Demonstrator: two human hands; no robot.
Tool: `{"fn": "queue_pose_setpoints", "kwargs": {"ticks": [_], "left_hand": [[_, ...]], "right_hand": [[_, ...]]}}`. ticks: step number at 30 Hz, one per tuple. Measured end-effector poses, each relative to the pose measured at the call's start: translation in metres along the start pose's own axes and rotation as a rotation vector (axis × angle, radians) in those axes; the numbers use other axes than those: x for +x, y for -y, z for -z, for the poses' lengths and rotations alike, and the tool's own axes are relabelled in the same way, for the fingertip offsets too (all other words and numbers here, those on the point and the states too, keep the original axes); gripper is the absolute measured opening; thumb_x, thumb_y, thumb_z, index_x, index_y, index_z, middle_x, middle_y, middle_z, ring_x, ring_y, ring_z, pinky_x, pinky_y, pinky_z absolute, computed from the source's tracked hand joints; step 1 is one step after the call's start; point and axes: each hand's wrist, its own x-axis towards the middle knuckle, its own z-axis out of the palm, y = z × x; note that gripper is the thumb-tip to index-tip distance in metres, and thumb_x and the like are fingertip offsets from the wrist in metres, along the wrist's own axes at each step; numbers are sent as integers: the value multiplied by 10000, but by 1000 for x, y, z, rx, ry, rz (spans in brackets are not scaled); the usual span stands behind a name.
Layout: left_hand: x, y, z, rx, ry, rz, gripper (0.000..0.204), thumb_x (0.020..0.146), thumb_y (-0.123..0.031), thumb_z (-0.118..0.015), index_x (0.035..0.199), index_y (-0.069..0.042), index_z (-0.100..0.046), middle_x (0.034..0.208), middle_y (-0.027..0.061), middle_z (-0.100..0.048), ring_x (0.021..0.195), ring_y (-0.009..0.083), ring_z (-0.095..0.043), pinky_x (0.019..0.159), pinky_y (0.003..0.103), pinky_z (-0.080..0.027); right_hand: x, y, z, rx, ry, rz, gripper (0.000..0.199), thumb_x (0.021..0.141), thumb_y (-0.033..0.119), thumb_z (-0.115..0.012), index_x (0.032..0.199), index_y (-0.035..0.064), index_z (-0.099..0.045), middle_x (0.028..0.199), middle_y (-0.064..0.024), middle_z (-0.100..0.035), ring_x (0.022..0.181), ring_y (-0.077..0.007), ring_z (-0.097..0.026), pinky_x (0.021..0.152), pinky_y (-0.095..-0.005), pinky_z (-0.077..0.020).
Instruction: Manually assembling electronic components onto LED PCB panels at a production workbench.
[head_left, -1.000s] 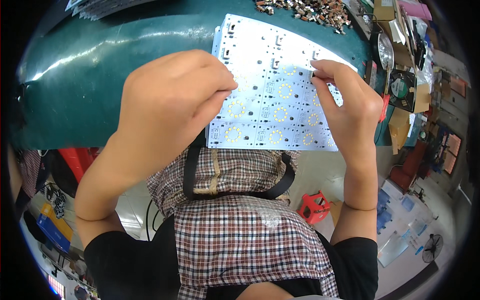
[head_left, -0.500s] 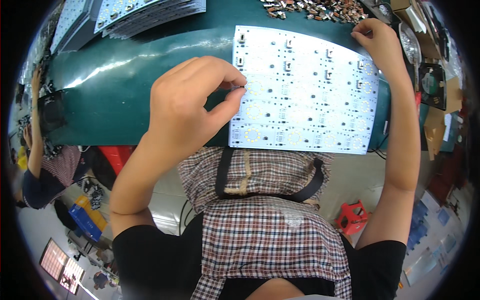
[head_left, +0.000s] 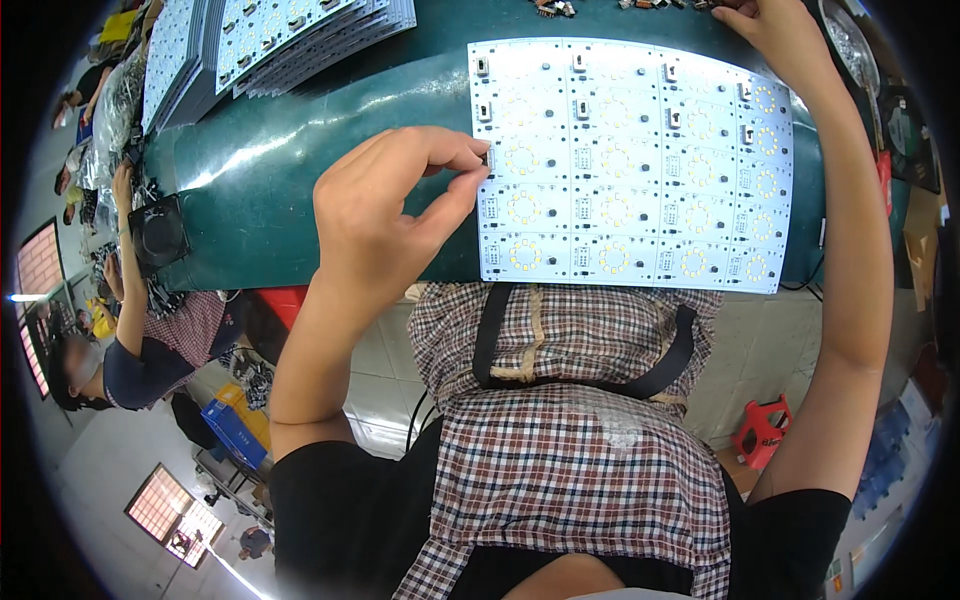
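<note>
A white circuit panel [head_left: 640, 170] with rows of yellow rings and small black parts lies on the green table [head_left: 300, 180] in front of me. My left hand [head_left: 385, 215] pinches a tiny dark component [head_left: 486, 160] between thumb and forefinger at the panel's left edge. My right hand [head_left: 770, 25] reaches to the far right, over a scatter of small loose components [head_left: 640, 5] at the table's back edge. Whether it holds one is hidden.
Stacks of white panels [head_left: 290, 35] lie at the table's far left. A seated person [head_left: 150, 340] works at the left end beside a black round device [head_left: 155, 235]. A red stool [head_left: 765, 425] and a blue crate [head_left: 235, 430] stand on the floor.
My right hand left the panel and reached to the loose parts at the back. My left hand drew back to the panel's left edge with a small part pinched.
</note>
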Motion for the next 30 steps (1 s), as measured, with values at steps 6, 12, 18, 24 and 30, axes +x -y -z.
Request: {"fn": "queue_pose_setpoints", "kwargs": {"ticks": [6,12,18,24,30], "left_hand": [[1,0,1,72,19,-48,184,738,23,-811,870,-49,-705,899,51,-770,786,204,-743,681,293,-573],[6,-9,4,228,50,-130,210,714,12,-804,869,-76,-694,864,40,-749,748,222,-728,643,298,-555],[7,-9,3,268,64,-148,208,729,2,-796,877,-93,-685,840,33,-725,676,217,-690,590,305,-527],[11,-15,6,338,112,-154,200,747,-16,-807,892,-85,-688,854,42,-729,682,221,-694,590,306,-529],[14,-16,6,356,129,-244,193,757,-15,-801,925,-62,-718,898,54,-734,747,237,-713,639,326,-556]], "right_hand": [[4,-10,-7,-107,-16,112,132,770,114,-766,793,-4,-710,791,-190,-710,765,-353,-700,720,-434,-543],[1,-6,-2,14,-112,117,125,741,48,-720,835,-34,-730,791,-217,-709,750,-333,-715,700,-394,-565],[-18,18,19,129,-160,93,124,768,-20,-698,876,-73,-729,769,-203,-710,705,-250,-700,653,-354,-548],[-43,47,40,108,-213,34,91,826,-49,-686,903,-87,-714,759,-147,-678,690,-173,-659,637,-306,-537],[-64,62,51,150,-264,-111,39,855,-74,-707,893,-82,-708,754,-95,-676,703,-139,-657,636,-245,-533]]}}
